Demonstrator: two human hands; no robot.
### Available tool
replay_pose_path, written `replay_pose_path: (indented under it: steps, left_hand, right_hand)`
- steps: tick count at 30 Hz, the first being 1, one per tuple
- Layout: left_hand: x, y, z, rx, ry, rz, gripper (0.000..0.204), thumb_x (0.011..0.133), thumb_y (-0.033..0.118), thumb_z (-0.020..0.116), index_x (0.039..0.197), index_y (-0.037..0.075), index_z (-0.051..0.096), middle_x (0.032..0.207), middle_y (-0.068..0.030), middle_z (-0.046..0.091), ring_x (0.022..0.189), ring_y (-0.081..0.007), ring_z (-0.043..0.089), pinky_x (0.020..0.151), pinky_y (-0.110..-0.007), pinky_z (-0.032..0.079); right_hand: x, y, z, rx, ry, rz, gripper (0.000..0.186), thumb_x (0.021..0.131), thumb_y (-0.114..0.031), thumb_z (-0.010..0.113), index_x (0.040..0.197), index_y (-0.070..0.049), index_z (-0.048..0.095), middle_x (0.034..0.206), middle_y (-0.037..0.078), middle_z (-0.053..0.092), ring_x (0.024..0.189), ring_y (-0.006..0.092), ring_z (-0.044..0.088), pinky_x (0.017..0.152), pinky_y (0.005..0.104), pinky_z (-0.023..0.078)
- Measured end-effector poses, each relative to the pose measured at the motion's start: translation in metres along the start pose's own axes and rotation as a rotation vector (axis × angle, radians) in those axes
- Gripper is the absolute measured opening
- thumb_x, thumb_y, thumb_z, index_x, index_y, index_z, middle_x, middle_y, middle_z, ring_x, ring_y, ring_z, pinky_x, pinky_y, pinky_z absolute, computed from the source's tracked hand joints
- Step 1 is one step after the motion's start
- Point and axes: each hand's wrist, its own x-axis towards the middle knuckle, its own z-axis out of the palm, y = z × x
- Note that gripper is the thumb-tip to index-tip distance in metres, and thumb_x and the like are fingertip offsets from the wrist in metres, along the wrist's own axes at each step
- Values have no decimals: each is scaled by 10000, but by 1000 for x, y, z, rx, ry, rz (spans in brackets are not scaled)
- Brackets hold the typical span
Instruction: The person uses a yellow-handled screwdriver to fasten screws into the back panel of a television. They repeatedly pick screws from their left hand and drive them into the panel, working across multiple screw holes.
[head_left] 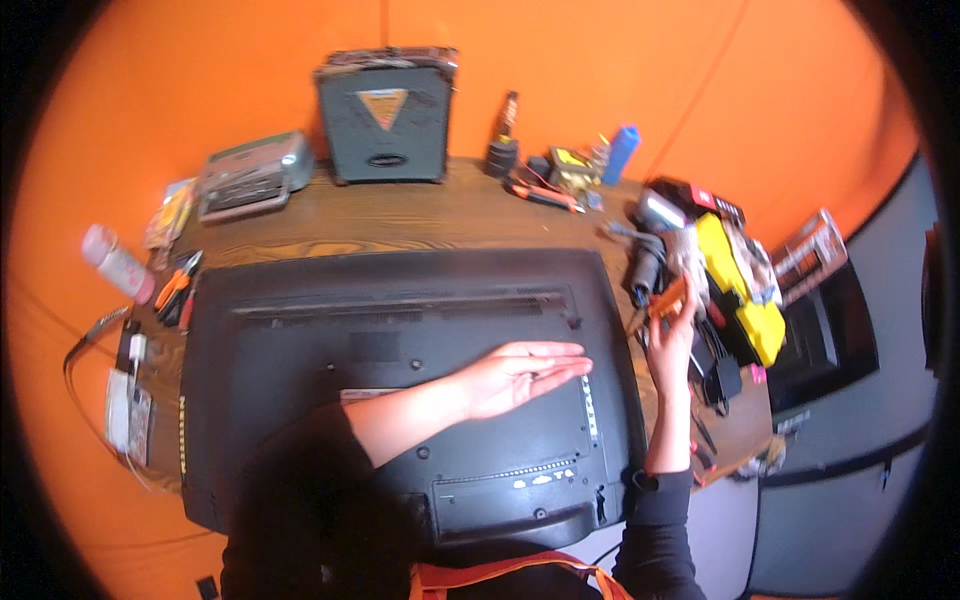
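Note:
A large black flat-screen television (285,350) lies face down on the wooden table (420,228), its back panel with vents and ports facing up. Over its right half stretches my left hand (510,378), empty, with the fingers held out straight. Whether its fingertips touch the panel near the port strip I cannot tell. Past the right edge of the television, my right hand (675,335) has its fingers closed around a small orange object (667,300). Blur and the fingers hide what kind of thing it is.
Beside my right hand is a cluttered heap with a yellow and black tool (735,270) and cables. At the back stand a speaker box (390,130), a silver radio (255,175) and orange-handled pliers (545,195). A pink-capped bottle (118,265) and more pliers (177,288) are at left.

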Motion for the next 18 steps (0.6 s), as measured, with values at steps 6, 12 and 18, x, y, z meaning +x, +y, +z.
replay_pose_path:
  steps: [6, 12, 18]
  left_hand:
    - [4, -5, -10, -45, -36, 20, 406, 826, -37, 334, 1225, -102, 302, 1239, -238, 383, 1172, -267, 394, 1002, -309, 331]
    - [8, -14, -16, 17, -66, 10, 424, 835, -6, 439, 1246, 8, 335, 1213, -206, 424, 1132, -226, 444, 963, -309, 373]
    - [10, -13, -14, 32, -35, -22, 396, 859, 46, 447, 1239, 13, 340, 1194, -184, 450, 1111, -206, 463, 949, -286, 386]
  right_hand:
    - [3, -13, 8, -67, 77, -195, 679, 773, 97, 472, 1338, -112, 160, 1279, 216, 341, 1059, 352, 481, 846, 363, 401]
    - [3, -22, 15, -87, 98, -99, 605, 795, 51, 450, 1324, -107, 202, 1235, 251, 386, 1132, 384, 402, 909, 385, 348]
    - [0, -22, 16, -91, 136, -124, 691, 750, 115, 441, 1342, -121, 173, 1285, 220, 344, 1141, 369, 404, 887, 384, 366]
